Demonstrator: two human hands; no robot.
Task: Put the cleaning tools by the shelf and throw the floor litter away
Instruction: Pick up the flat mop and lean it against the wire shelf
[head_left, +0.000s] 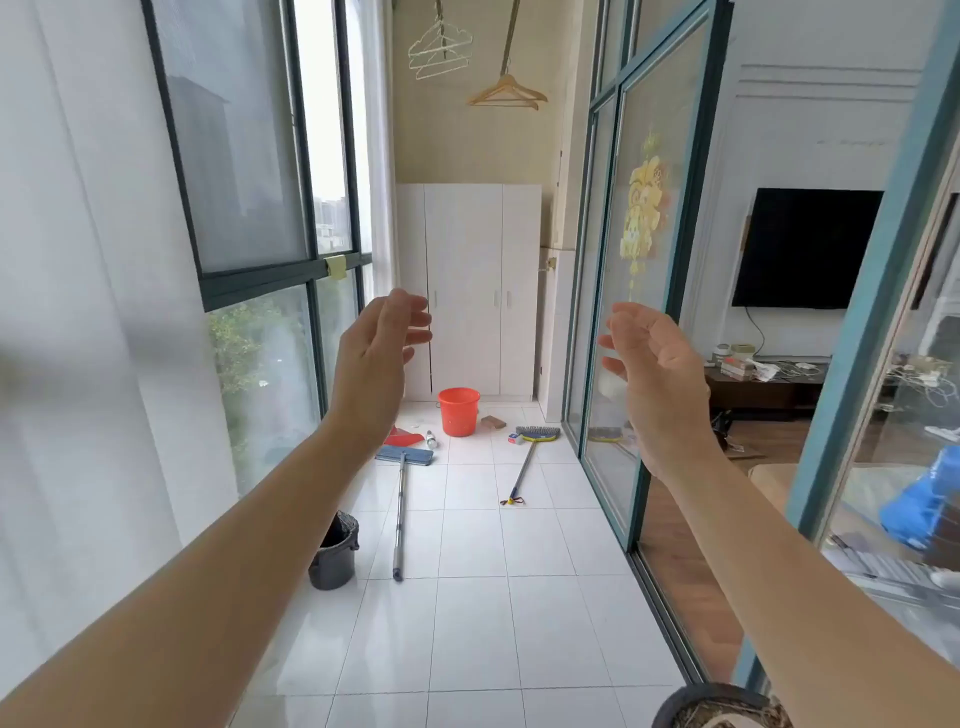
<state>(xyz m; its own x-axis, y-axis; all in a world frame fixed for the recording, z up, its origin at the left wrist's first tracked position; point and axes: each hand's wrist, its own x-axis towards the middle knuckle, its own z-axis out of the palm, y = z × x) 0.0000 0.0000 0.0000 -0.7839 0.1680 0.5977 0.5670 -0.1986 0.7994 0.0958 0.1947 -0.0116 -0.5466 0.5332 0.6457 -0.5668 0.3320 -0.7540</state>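
Both arms are raised in front of me, palms facing each other. My left hand (379, 353) and my right hand (654, 369) are relaxed and hold nothing. Far ahead on the white tiled floor lie a flat mop (401, 499) with a blue head and a broom (527, 462) with a blue and yellow head. A red dustpan (404, 438), a plastic bottle (431, 439), a brown block (493, 422) and a small white and blue packet (515, 439) lie near an orange bucket (458, 411). The white cabinet (467, 286) stands at the far end.
A dark bin (335, 556) with a black liner stands by the left curtain. Tall windows run along the left, a sliding glass door (623, 312) along the right. Hangers (506, 93) dangle overhead. A round basket rim (722, 706) shows at the bottom right.
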